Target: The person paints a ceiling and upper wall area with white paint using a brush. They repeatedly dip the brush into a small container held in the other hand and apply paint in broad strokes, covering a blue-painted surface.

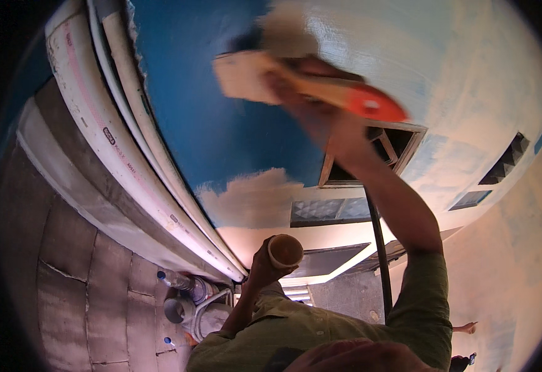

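My right hand (317, 93), blurred by motion, grips a wide paintbrush (373, 101) with a wooden handle and a red end. Its pale head lies against or very near the wall (261, 135), which is part blue and part cream; contact is hard to judge through the blur. Lower down, my left hand (264, 267) is closed around a small round cup (285, 251) held upright. Some light brown contents show inside the cup. Wet-looking cream paint shines at the top of the wall, and a rough-edged cream patch (252, 197) sits below the blue area.
Long white PVC pipes (112, 135) run along the wall's left edge. A wooden-framed window opening (410, 139) and a patterned vent panel (329, 211) break the wall. A dark pole (379, 260) stands beside my right arm. Bottles (175, 279) and a hose lie lower left. Another person's hand (468, 328) shows lower right.
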The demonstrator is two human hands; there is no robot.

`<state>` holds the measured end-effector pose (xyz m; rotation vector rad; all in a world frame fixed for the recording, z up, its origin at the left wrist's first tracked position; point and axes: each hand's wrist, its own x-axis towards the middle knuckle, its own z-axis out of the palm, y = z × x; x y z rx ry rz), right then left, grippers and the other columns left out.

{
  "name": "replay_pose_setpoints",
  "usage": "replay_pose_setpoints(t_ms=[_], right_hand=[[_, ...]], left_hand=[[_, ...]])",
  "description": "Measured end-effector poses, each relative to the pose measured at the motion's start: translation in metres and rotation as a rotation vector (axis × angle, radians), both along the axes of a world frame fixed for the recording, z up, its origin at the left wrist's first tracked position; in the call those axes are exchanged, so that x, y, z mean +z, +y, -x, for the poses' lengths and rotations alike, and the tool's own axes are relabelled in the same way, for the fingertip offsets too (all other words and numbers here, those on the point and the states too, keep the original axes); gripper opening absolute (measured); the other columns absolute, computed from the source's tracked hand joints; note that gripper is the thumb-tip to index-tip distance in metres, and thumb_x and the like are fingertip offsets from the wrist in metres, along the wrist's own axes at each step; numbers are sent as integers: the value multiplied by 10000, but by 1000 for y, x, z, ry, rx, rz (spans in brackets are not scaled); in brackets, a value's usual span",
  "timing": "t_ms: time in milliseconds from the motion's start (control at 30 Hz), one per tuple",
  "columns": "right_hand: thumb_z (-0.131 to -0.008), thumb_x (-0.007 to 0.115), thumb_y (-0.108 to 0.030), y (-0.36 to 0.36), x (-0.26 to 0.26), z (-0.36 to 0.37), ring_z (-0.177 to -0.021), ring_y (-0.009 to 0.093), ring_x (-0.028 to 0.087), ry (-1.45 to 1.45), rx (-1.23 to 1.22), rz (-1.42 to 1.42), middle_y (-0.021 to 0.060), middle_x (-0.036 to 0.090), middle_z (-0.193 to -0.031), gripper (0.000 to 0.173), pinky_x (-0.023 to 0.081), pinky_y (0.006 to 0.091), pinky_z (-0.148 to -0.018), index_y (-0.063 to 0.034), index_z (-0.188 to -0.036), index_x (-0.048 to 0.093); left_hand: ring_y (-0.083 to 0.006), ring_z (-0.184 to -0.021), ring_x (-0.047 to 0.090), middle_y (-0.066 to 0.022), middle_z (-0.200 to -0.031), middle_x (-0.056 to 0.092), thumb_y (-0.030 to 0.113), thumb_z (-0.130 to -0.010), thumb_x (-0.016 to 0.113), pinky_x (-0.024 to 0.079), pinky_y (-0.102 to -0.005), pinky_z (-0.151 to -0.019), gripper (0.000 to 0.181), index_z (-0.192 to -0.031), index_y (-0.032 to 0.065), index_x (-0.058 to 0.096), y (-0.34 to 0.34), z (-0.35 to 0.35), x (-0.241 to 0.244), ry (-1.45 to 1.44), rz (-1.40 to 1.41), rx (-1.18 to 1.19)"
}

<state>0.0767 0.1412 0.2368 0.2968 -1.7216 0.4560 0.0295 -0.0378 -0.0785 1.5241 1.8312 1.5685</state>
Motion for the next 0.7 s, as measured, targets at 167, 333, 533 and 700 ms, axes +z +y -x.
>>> replay_pose_setpoints(t_ms=[167, 333, 533, 700], right_hand=[[-788, 721, -155, -45, -3, 101, -550, 195, 635, 187, 108, -57, 74, 633, -637, 138, 519, 270, -524, -52, -785, 627], [-744, 769, -129, -38, -27, 154, -574, 151, 647, 270, 61, 52, 61, 633, -638, 185, 515, 255, -524, -34, -808, 623], [-800, 719, -148, 26, -46, 70, -728, 130, 653, 193, -258, -81, 39, 678, -869, 241, 525, 248, -604, -75, -1018, 648], [-853, 668, -130, 84, -37, -106, -793, 164, 612, 36, -684, -47, 90, 661, -864, 183, 482, 285, -718, 15, -960, 635]], left_hand=[[-268, -1062, 601, -153, -1151, 595, 295, -539, 908, 496, -383, -914, 889, -1247, 29, 441, 4, -8, 11, -1, 91, 12], [-263, -1075, 594, -150, -1167, 586, 298, -536, 908, 497, -386, -917, 895, -1251, 33, 440, -7, -4, 19, -55, 111, 55], [-281, -1075, 592, -157, -1167, 583, 303, -549, 901, 497, -398, -911, 882, -1253, 43, 439, -7, 8, -4, -25, 47, 69], [-308, -1074, 588, -158, -1174, 579, 306, -557, 894, 501, -412, -895, 858, -1244, 52, 446, 11, 11, -3, -46, 43, -29]])
